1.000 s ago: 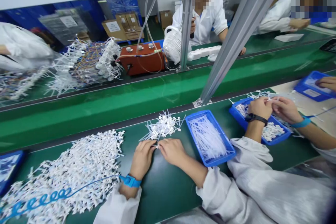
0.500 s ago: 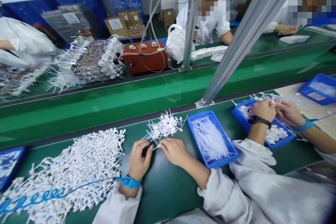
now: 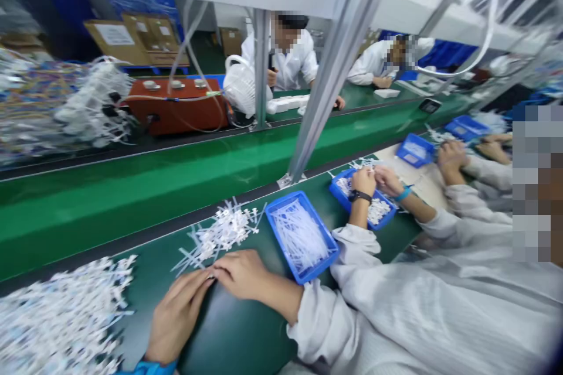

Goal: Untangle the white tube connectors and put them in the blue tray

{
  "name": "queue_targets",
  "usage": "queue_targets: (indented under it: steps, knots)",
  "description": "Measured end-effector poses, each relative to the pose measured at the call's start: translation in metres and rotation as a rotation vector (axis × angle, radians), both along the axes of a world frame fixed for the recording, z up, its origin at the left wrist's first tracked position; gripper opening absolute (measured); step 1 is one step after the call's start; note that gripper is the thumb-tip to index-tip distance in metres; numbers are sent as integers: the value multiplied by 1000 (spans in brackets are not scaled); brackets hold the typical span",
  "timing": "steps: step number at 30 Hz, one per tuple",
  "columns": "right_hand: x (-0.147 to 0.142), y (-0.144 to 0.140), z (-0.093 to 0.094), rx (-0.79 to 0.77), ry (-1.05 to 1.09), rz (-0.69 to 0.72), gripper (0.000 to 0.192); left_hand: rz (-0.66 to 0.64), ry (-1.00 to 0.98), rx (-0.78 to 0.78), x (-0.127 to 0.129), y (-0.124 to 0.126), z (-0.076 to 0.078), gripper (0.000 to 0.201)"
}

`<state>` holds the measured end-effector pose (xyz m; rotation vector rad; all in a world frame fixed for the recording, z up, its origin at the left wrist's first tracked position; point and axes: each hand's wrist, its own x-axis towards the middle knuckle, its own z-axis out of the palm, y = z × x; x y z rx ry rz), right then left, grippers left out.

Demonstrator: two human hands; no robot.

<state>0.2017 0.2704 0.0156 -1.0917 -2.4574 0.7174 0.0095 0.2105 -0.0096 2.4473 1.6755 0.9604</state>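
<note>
White labels were fixed to the cardboard boxes (image 3: 132,35) at 11 o'clock and to a far blue tray (image 3: 416,150) at 3 o'clock, but motion blur left their print unreadable. The left hand (image 3: 178,313) lay at 7 o'clock, palm down on the green table (image 3: 229,334), fingers extended toward 1 o'clock; a blue wrist strap (image 3: 147,368) was cut off by the lower edge. The right hand (image 3: 240,272) rested just beside it, knuckles up, forearm in a white sleeve (image 3: 321,328) running toward 4 o'clock. The fingertips of both hands met over a small white part (image 3: 210,275) at the near edge of a small heap of white cable-tie pieces (image 3: 220,234); both hands appeared pinched on that part, though the grip itself was hidden beneath the fingers. A larger pile of white pieces (image 3: 61,310) lay at 8 o'clock, blurred and cut off at the left. A blue tray of white ties (image 3: 301,237) stood just right of the right hand. A co-worker's hands (image 3: 373,179) worked over another blue tray (image 3: 365,205) at 3 o'clock.
</note>
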Motion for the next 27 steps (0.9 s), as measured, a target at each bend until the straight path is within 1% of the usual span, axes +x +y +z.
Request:
queue_targets:
  steps: [3,5,10,14,17,27]
  knots:
    - [0,1,1,-1,-26,-17,24,-11,33,2,-5,2,-8,32]
    - [0,1,2,5,-27,-22,23,-22,51,5,-7,3,-10,35]
    - [1,-1,4,11,-31,-44,23,-21,59,27,-9,3,-8,35]
    - [1,-1,4,-29,-39,-35,24,-96,117,39,-11,5,-7,31]
    - [2,-1,3,-36,-26,-29,26,-129,114,52,-12,7,-6,29]
    - [2,-2,3,-81,-29,-32,28,-118,60,48,-10,8,-4,27]
